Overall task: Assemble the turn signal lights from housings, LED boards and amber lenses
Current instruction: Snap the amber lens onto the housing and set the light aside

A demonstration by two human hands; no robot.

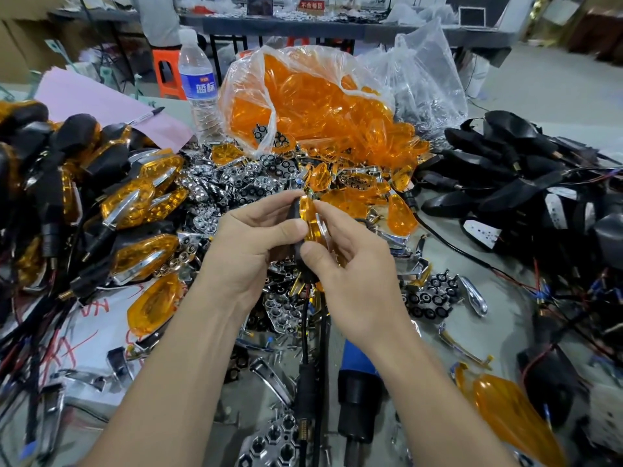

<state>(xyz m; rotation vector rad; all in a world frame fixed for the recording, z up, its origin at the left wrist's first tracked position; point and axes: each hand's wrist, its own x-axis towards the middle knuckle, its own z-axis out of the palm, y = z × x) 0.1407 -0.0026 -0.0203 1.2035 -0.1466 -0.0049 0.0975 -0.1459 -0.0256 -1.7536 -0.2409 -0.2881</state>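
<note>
My left hand [251,246] and my right hand [350,264] meet at the middle of the table and together hold one turn signal light [308,219], edge-on. Its black housing lies against my left fingers and thumb. Its amber lens faces my right hand, whose thumb and fingers pinch it. A black wire [305,328] hangs from it toward me. A torn plastic bag of amber lenses [323,109] stands behind. Chrome reflector pieces [236,183] lie heaped under and beyond my hands. Assembled lights [141,197] are stacked at the left, and black housings with wires [505,173] at the right.
A water bottle [199,85] stands at the back left by a pink sheet [101,102] and a marker. A blue and black power tool [359,392] lies near the front edge. Loose amber lenses [155,308] and another amber lens [512,419] lie on the table.
</note>
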